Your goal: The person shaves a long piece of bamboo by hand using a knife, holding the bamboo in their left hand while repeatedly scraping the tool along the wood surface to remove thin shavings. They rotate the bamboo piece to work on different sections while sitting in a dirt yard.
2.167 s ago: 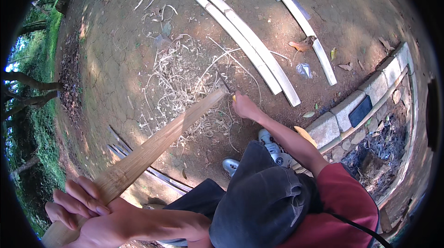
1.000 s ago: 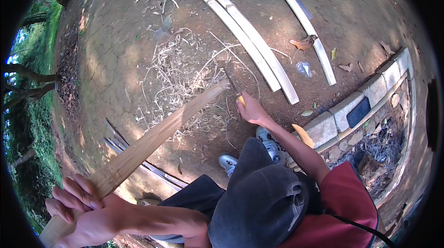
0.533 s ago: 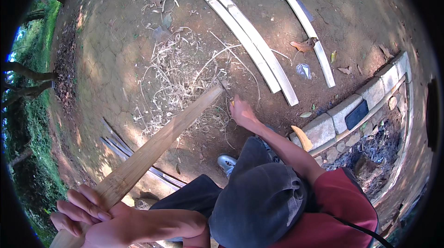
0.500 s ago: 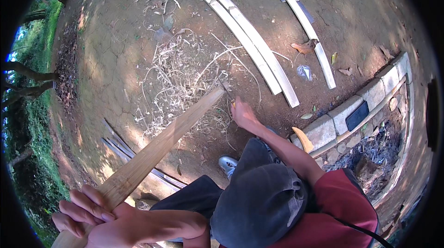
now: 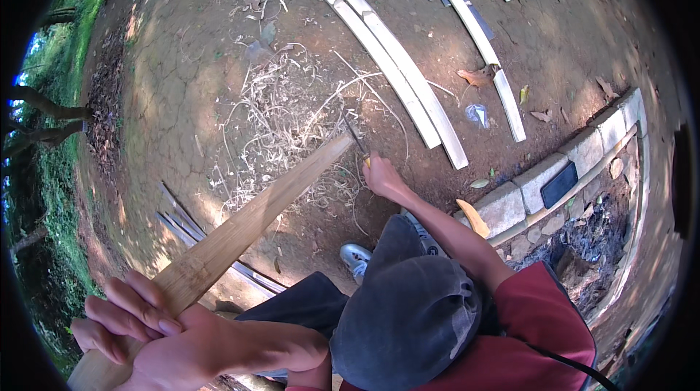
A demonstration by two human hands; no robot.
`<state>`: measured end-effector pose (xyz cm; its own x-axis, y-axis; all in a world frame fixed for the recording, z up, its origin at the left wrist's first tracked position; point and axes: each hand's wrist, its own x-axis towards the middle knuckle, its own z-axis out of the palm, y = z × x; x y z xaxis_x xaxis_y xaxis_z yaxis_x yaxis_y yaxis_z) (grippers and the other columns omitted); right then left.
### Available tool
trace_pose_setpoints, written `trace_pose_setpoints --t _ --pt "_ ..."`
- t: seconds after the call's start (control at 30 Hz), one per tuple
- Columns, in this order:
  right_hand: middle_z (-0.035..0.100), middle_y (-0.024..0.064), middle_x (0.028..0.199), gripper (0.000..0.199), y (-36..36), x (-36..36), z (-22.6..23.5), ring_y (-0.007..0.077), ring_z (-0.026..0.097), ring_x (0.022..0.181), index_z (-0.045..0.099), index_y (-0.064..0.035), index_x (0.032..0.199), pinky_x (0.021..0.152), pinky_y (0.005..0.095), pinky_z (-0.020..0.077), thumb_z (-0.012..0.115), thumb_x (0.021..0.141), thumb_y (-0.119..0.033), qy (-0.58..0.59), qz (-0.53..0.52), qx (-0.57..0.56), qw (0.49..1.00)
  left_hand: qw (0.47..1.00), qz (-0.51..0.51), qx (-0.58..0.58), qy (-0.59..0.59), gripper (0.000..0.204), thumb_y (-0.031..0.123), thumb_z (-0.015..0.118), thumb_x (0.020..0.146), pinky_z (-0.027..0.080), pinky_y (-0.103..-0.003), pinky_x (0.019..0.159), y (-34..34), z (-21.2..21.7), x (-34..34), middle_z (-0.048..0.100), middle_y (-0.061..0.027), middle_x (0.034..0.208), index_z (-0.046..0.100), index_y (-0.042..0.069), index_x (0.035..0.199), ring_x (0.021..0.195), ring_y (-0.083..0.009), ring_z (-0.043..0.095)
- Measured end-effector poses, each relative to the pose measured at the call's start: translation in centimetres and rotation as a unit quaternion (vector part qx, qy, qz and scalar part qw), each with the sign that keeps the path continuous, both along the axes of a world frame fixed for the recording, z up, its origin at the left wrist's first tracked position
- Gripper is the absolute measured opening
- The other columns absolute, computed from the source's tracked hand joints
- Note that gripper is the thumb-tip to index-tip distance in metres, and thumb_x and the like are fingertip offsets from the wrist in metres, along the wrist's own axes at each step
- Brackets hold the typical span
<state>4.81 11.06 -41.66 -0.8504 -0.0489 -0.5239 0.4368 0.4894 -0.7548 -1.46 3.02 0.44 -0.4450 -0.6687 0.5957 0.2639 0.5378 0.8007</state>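
Bare dirt [image 5: 182, 99]: left hand [image 5: 146, 333] clamps bamboo slat [image 5: 248, 223]; right hand [image 5: 383, 178], fist closed on knife [image 5: 355, 139] at its tip, could slip.

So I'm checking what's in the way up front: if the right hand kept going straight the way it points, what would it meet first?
The right hand points up and left, toward the tip of the bamboo slat. Just past it lies the pile of pale shavings on the dirt ground; depth is unclear, so that is likely first.

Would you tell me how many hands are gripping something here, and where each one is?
2. The left hand grips the near end of the bamboo slat, lower left. The right hand holds a blade at its far end.
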Motion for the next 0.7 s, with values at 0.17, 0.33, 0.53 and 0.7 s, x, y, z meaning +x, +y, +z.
trace_pose_setpoints --t 0.17,0.33,0.53,0.7 --pt "0.06 0.034 0.076 0.033 -0.1 0.8 2.4 0.0507 0.06 0.078 0.045 0.0126 0.106 0.07 0.0552 0.0469 0.049 0.091 -0.017 -0.018 0.012 0.004 1.0 1.0 0.002 -0.009 0.026 0.074 0.084 0.017 0.078 0.015 -0.024 0.038 -0.8 -0.4 0.5 0.021 -0.0028 0.056 0.026 0.011 0.065 0.047 -0.0123 0.017" --pt "0.061 0.0346 0.084 0.033 -0.5 -0.1 0.2 0.0496 0.062 0.083 0.044 0.0115 0.108 0.076 0.0543 0.049 0.05 0.09 -0.015 -0.026 -0.003 0.009 1.0 1.0 -0.008 -0.025 0.003 0.075 0.085 0.021 0.077 0.015 -0.024 0.039 -1.1 -0.1 1.1 0.021 -0.0029 0.056 0.026 0.011 0.065 0.047 -0.0122 0.018" --pt "0.061 0.0349 0.084 0.035 -0.4 0.3 -0.1 0.0483 0.062 0.083 0.04 0.0131 0.113 0.076 0.0535 0.0497 0.048 0.088 -0.01 -0.019 0.024 0.073 0.997 0.985 -0.168 0.031 0.034 0.075 0.084 0.013 0.078 0.015 -0.025 0.039 -1.0 -0.4 2.3 0.022 -0.0039 0.056 0.026 0.011 0.065 0.047 -0.0128 0.018" --pt "0.062 0.0299 0.078 0.03 2.9 0.0 1.6 0.0449 0.063 0.076 0.039 0.0078 0.109 0.071 0.051 0.0479 0.047 0.092 -0.016 0.028 0.008 -0.012 1.0 1.0 -0.025 0.005 -0.006 0.076 0.082 0.002 0.078 0.015 -0.026 0.039 -1.2 -0.3 2.6 0.022 -0.0048 0.057 0.025 0.011 0.066 0.049 -0.0144 0.018"
